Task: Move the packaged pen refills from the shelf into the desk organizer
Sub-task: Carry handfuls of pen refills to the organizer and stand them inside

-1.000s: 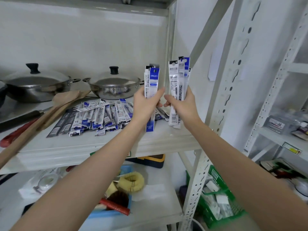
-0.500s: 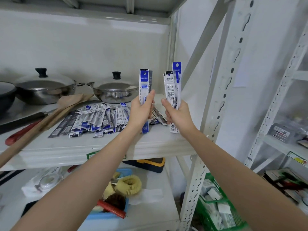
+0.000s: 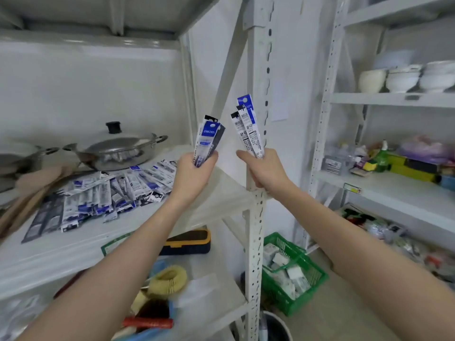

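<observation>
My left hand [image 3: 192, 175] grips a bunch of blue-and-white packaged pen refills [image 3: 208, 140], held upright above the shelf's right end. My right hand [image 3: 263, 168] grips a second upright bunch of refill packs [image 3: 247, 129] in front of the white shelf post [image 3: 256, 217]. A spread pile of several more refill packs [image 3: 110, 190] lies on the white shelf [image 3: 73, 244] to the left of my hands. No desk organizer is in view.
A lidded steel pan [image 3: 118, 148] stands behind the pile, with wooden utensils [image 3: 32, 193] at the left. Below are a black-and-yellow case [image 3: 189, 242] and a green basket [image 3: 293, 274] on the floor. A second rack at the right holds white bowls [image 3: 403, 77] and clutter.
Both hands have drawn back from the shelf and to the right with their bunches. The view has swung right, bringing the second rack into sight.
</observation>
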